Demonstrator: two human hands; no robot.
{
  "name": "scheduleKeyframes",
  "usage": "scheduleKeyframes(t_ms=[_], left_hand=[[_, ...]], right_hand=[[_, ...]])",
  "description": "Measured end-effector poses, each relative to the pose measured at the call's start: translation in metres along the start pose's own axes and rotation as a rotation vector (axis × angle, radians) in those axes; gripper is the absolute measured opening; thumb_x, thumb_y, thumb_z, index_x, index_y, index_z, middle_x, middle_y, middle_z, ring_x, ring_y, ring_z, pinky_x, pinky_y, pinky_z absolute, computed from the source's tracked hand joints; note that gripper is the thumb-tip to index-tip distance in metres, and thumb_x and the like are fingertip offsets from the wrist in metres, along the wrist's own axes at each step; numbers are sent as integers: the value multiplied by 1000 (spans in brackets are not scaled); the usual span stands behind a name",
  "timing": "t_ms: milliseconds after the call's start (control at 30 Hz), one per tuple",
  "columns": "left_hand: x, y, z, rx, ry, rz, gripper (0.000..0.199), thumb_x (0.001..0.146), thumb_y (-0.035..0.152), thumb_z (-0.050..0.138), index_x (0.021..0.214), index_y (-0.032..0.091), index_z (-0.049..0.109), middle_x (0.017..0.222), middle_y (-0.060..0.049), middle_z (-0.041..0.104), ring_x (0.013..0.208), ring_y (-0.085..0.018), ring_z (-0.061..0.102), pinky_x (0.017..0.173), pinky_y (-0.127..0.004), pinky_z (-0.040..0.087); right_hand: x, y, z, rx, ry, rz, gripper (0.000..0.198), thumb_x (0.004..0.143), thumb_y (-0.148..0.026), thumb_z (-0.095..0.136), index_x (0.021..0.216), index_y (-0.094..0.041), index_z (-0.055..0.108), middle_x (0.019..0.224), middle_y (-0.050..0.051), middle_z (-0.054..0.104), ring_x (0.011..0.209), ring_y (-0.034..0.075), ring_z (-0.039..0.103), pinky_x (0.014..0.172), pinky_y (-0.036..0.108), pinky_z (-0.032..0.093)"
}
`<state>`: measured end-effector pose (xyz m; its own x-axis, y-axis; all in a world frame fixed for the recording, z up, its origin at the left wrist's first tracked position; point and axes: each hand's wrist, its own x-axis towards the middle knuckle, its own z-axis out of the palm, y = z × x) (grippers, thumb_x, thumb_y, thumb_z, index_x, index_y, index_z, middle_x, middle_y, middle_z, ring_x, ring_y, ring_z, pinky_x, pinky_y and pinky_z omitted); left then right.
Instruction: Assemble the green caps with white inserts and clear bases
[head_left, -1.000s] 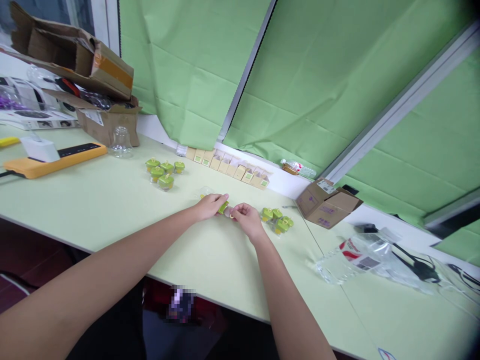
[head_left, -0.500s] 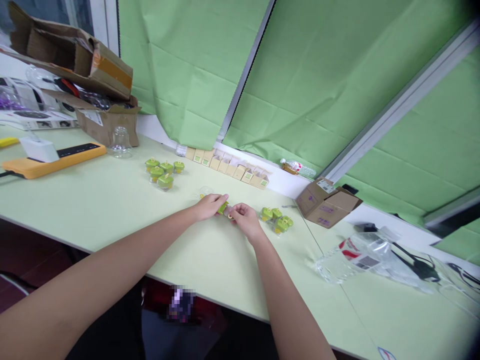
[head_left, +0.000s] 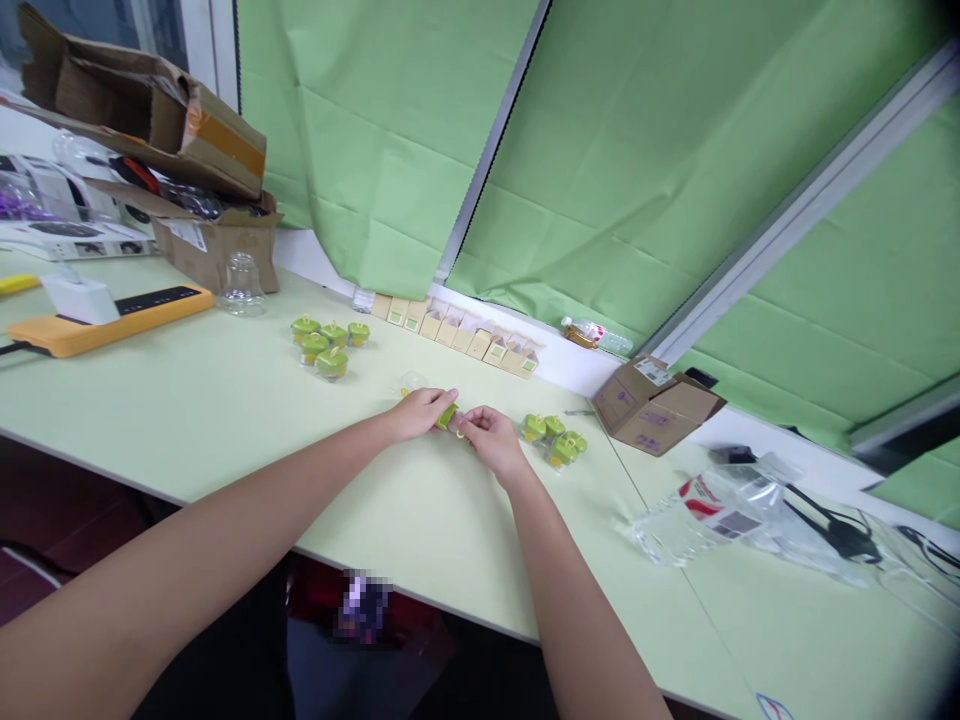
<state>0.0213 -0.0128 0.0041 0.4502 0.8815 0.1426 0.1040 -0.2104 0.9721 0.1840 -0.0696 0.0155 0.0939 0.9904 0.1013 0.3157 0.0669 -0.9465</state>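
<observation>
Just above the middle of the table, my left hand [head_left: 420, 412] is closed around a small clear container with a green lid [head_left: 447, 416]. Only part of the lid shows beyond my thumb. My right hand [head_left: 486, 432] pinches a small pale ring [head_left: 460, 433] at that container's right end; whether the ring is joined to it I cannot tell. A clear plastic piece [head_left: 411, 381] lies just behind my left hand. Similar green-lidded containers stand in two groups, several at the left [head_left: 331, 361] and several to the right [head_left: 564, 448] of my hands.
A row of small cardboard boxes [head_left: 450, 327] lines the back edge. At the left are an orange power strip [head_left: 165, 307], a clear jar [head_left: 241, 285] and larger cartons [head_left: 225, 245]. An open carton [head_left: 645, 405] and a large clear bottle [head_left: 697, 515] occupy the right side.
</observation>
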Motion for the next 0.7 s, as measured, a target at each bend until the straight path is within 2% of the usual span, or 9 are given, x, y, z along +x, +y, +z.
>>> scheduleKeyframes(t_ms=[200,700], left_hand=[[1,-1,0,17,-4,9,58,83,71,46,81,16,64,78,-5,65,70,-18,62,63,-29,50],[5,-9,0,31,12,37,60,82,74,45,81,18,65,75,-4,65,70,-19,62,60,-28,49]], right_hand=[[1,0,-1,17,-26,25,25,64,-34,75,76,-19,59,66,-1,64,58,11,57,53,23,44],[-1,-1,1,31,-52,21,18,62,-23,66,78,-18,61,70,-1,66,63,12,62,58,24,49]])
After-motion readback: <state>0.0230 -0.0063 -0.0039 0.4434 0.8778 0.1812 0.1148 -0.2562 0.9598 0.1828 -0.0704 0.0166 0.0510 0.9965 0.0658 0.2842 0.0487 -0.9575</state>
